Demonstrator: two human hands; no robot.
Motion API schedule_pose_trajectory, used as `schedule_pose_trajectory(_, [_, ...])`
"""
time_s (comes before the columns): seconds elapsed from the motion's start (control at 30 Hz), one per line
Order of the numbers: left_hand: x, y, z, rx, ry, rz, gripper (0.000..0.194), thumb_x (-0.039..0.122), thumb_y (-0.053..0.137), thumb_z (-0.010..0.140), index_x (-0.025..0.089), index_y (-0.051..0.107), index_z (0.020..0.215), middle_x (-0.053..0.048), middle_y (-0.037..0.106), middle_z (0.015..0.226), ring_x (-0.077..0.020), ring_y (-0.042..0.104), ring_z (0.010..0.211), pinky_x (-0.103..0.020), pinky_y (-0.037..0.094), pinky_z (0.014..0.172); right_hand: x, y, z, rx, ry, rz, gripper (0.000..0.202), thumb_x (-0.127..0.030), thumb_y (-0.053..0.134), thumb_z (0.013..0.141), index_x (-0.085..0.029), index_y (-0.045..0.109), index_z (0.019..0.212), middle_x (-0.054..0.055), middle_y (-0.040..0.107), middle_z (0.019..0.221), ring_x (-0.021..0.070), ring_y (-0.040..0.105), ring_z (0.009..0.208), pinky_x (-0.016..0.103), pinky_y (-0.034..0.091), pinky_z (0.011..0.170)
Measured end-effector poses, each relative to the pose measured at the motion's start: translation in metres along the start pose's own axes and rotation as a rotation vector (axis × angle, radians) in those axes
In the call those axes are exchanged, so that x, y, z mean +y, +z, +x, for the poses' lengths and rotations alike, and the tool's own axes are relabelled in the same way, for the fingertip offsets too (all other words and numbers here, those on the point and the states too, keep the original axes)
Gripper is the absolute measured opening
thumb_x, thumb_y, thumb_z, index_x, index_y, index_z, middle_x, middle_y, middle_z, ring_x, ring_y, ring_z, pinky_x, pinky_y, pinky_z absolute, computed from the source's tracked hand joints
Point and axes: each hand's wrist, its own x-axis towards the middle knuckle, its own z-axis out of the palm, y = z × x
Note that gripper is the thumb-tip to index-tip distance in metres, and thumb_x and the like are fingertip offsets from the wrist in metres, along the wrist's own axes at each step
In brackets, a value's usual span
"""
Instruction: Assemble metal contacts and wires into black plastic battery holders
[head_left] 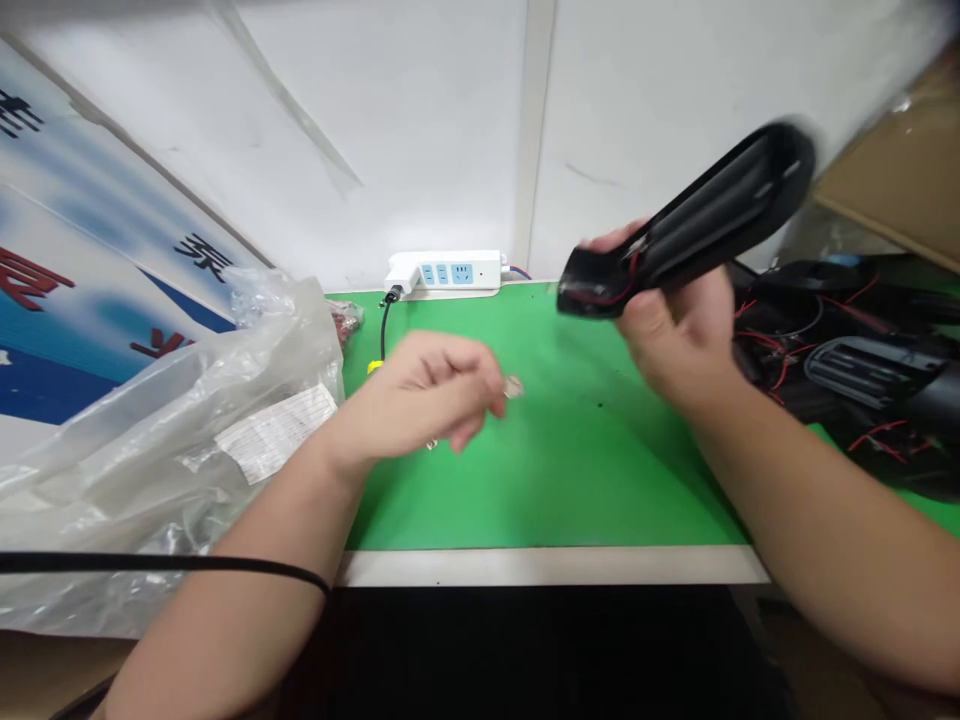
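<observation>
Above the green table (pixel 585 490), the black shell (pixel 712 220) tilts upward in the right hand (pixel 679 325), whose thumb and fingers are clamped around its narrower end. That hold would serve best kept firm, since the long end juts out, with the thumb clear of the red wire (pixel 634 265). The left hand (pixel 431 390) is curled, a pale bit (pixel 513 387) at its fingertips; blur hides whether they are closed on it, so I cannot tell. A light pinch by the edge would likely suit it. Counted: one table, one bag (pixel 150 450) at left, one pile (pixel 862 370) at right too tangled to number, one shell in hand, one power strip (pixel 480 283), and two pale bits, the second bit (pixel 431 444) just below the left hand.
</observation>
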Motion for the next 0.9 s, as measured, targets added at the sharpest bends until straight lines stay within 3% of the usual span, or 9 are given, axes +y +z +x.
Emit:
schedule_pose_trajectory(0.07, [-0.005, 0.001, 0.004, -0.235, -0.202, 0.258, 0.029, 0.034, 0.06, 0.098, 0.017, 0.068, 0.076, 0.003, 0.057, 0.049, -0.0083, 0.046, 0.041, -0.021, 0.033, 0.043, 0.002, 0.002, 0.0, 0.001, -0.13, 0.014, 0.061, -0.062, 0.057, 0.1, -0.037, 0.039, 0.151, 0.009, 0.047, 0.157, 0.0328, 0.049, 0.148, 0.055, 0.048, 0.121])
schedule_pose_trajectory(0.13, [-0.014, 0.006, 0.007, -0.303, -0.239, 0.483, 0.034, 0.036, 0.061, 0.096, 0.017, 0.063, 0.069, 0.003, 0.054, 0.05, -0.008, 0.042, 0.043, -0.023, 0.03, 0.044, 0.002, 0.009, -0.002, -0.092, -0.212, -0.025, 0.064, -0.053, 0.068, 0.096, -0.035, 0.042, 0.152, 0.01, 0.044, 0.158, 0.0342, 0.043, 0.153, 0.058, 0.042, 0.126])
schedule_pose_trajectory(0.27, [-0.033, 0.017, 0.01, -0.204, -0.064, 0.626, 0.034, 0.031, 0.062, 0.095, 0.017, 0.06, 0.064, 0.003, 0.05, 0.055, -0.0082, 0.038, 0.048, -0.024, 0.026, 0.046, 0.005, 0.018, -0.005, -0.234, -0.291, -0.053, 0.075, -0.048, 0.073, 0.093, -0.035, 0.038, 0.158, 0.011, 0.042, 0.159, 0.0333, 0.034, 0.158, 0.059, 0.027, 0.133])
schedule_pose_trajectory(0.47, [-0.039, 0.021, 0.012, -0.129, 0.017, 0.713, 0.022, 0.026, 0.065, 0.093, 0.019, 0.072, 0.073, 0.002, 0.057, 0.057, -0.0103, 0.043, 0.049, -0.026, 0.029, 0.049, 0.009, 0.016, -0.004, -0.245, -0.278, -0.047, 0.075, -0.054, 0.07, 0.094, -0.038, 0.036, 0.158, 0.009, 0.047, 0.155, 0.0309, 0.04, 0.153, 0.056, 0.033, 0.131])
schedule_pose_trajectory(0.53, [-0.03, 0.015, 0.01, -0.097, -0.026, 0.686, 0.017, 0.027, 0.068, 0.091, 0.019, 0.074, 0.078, 0.002, 0.059, 0.056, -0.0105, 0.046, 0.047, -0.025, 0.03, 0.047, 0.011, 0.014, -0.004, -0.245, -0.267, -0.053, 0.076, -0.055, 0.071, 0.093, -0.038, 0.036, 0.158, 0.009, 0.046, 0.155, 0.031, 0.041, 0.153, 0.057, 0.034, 0.13])
schedule_pose_trajectory(0.67, [-0.001, -0.005, -0.002, -0.222, -0.183, 0.354, 0.037, 0.037, 0.061, 0.099, 0.017, 0.067, 0.07, 0.003, 0.052, 0.045, -0.0078, 0.044, 0.037, -0.02, 0.031, 0.038, 0.014, 0.012, -0.005, -0.265, -0.231, -0.026, 0.078, -0.042, 0.076, 0.092, -0.036, 0.036, 0.159, 0.011, 0.045, 0.157, 0.029, 0.042, 0.152, 0.05, 0.036, 0.129])
schedule_pose_trajectory(0.7, [0.004, -0.009, -0.004, -0.183, -0.169, 0.249, 0.034, 0.039, 0.06, 0.101, 0.017, 0.069, 0.077, 0.005, 0.05, 0.043, -0.007, 0.041, 0.034, -0.02, 0.03, 0.036, 0.014, 0.013, -0.005, -0.272, -0.21, -0.015, 0.078, -0.039, 0.076, 0.092, -0.035, 0.036, 0.158, 0.011, 0.045, 0.157, 0.0294, 0.044, 0.151, 0.051, 0.039, 0.128])
schedule_pose_trajectory(0.8, [0.006, -0.011, -0.005, 0.089, -0.059, 0.072, 0.026, 0.043, 0.065, 0.099, 0.019, 0.068, 0.11, 0.009, 0.049, 0.043, -0.0062, 0.036, 0.03, -0.017, 0.028, 0.031, 0.011, 0.018, -0.008, -0.313, -0.135, 0.03, 0.077, -0.037, 0.076, 0.092, -0.032, 0.036, 0.158, 0.012, 0.048, 0.157, 0.032, 0.051, 0.146, 0.054, 0.049, 0.119])
schedule_pose_trajectory(0.9, [-0.004, -0.002, 0.002, 0.136, -0.05, 0.053, 0.034, 0.045, 0.068, 0.098, 0.019, 0.063, 0.118, 0.009, 0.052, 0.044, -0.0069, 0.04, 0.031, -0.017, 0.03, 0.031, 0.005, 0.023, -0.01, -0.363, -0.09, 0.101, 0.077, -0.035, 0.076, 0.093, -0.03, 0.036, 0.158, 0.013, 0.051, 0.156, 0.0307, 0.057, 0.14, 0.05, 0.054, 0.115])
